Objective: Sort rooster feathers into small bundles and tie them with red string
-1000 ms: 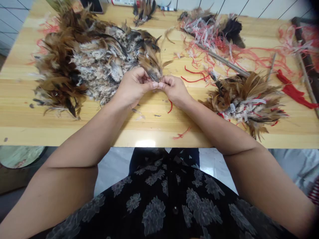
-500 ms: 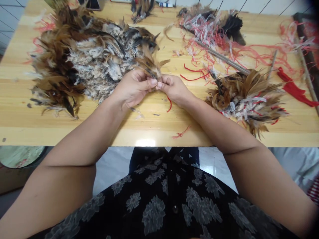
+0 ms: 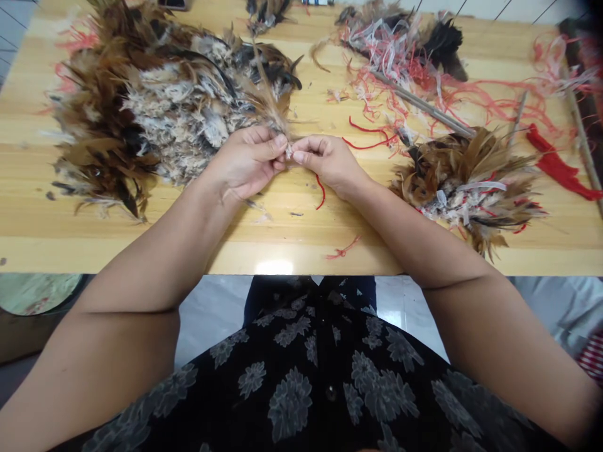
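Observation:
My left hand [image 3: 245, 164] and my right hand [image 3: 327, 162] meet above the middle of the wooden table [image 3: 282, 245]. Both pinch the quill end of a small bunch of brown feathers [image 3: 267, 107], which fans up and away from my fingers. Just left of my left hand lies a big heap of brown, grey and black feathers [image 3: 151, 107]. A short red thread [image 3: 321, 191] lies on the table under my right wrist.
A smaller feather bundle tied with red and white strips [image 3: 464, 182] lies at the right. Thin sticks [image 3: 424, 107], tangled red and white string [image 3: 400, 63] and a red tassel [image 3: 558, 166] cover the far right. A red thread scrap [image 3: 343, 252] sits near the front edge.
The bunch between my fingers has turned more upright and thinned out, fanning up toward the heap. My hands have stayed together, shifting slightly up in view.

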`<state>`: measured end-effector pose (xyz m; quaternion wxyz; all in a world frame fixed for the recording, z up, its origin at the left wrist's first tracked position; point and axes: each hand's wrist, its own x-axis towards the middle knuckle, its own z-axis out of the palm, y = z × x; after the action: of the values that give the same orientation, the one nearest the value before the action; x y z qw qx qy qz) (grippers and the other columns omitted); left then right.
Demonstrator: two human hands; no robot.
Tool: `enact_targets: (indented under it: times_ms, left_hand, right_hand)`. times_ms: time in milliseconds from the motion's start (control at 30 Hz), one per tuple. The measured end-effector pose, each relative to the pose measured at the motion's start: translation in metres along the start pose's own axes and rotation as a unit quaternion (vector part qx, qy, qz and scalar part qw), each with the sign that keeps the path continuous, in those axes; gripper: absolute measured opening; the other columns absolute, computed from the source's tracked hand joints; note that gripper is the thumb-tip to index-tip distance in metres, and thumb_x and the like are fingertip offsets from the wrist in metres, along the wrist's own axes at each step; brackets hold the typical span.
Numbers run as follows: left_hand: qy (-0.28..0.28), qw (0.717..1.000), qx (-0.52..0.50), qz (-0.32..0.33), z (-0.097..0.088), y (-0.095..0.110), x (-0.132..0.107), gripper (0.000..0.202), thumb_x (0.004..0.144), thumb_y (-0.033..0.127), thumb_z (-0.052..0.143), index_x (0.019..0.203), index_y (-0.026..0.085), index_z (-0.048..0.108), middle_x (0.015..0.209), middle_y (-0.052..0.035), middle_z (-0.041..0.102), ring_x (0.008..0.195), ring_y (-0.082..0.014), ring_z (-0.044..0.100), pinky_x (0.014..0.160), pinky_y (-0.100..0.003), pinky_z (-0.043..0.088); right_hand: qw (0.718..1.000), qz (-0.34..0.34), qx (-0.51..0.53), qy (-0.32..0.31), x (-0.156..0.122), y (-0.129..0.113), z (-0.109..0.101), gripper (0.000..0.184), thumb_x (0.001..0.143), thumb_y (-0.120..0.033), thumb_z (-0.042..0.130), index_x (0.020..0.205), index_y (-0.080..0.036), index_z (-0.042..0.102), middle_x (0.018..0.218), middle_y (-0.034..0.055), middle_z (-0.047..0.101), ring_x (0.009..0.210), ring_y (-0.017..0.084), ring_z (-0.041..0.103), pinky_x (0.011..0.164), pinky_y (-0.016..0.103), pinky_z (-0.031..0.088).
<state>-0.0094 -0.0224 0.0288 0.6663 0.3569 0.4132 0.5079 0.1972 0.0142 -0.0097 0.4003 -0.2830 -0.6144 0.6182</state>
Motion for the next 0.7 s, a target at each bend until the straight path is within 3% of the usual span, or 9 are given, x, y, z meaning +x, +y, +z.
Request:
enact_targets:
  times_ms: [133,400,700]
  left_hand:
    - [0.0,1.0,-0.022,-0.019,-0.0009,0.0019,0.0003,0.047,0.111,0.004,0.108,0.075,0.018,0.082,0.079,-0.0046,0.08,0.066,-0.0116,0.075,0.064,-0.015,0.063]
    - [-0.03,0.997,-0.048,-0.06,-0.0025,0.0034,0.0024,0.048,0.107,0.005,0.112,0.075,0.02,0.08,0.08,-0.0039,0.082,0.067,-0.0127,0.076,0.062,-0.017,0.066]
    - [-0.057,0.998,-0.016,-0.038,-0.0082,-0.0046,0.0032,0.046,0.107,0.016,0.115,0.077,0.022,0.081,0.083,-0.006,0.082,0.073,-0.0172,0.08,0.065,-0.022,0.067]
  right_hand:
    - [1.0,-0.001,-0.014,0.018,0.0,0.0014,-0.0002,0.058,0.087,-0.067,0.118,0.094,-0.022,0.083,0.112,0.0075,0.095,0.114,0.023,0.086,0.113,0.038,0.075]
    - [0.998,-0.009,-0.06,0.011,0.0003,0.0055,0.0021,0.054,0.092,-0.067,0.113,0.095,-0.023,0.082,0.11,0.0066,0.095,0.108,0.023,0.085,0.111,0.039,0.074]
    - [0.995,-0.003,-0.09,0.047,-0.0043,0.0015,0.0074,0.046,0.103,-0.056,0.104,0.091,-0.023,0.074,0.103,0.0042,0.086,0.107,0.021,0.079,0.109,0.035,0.07]
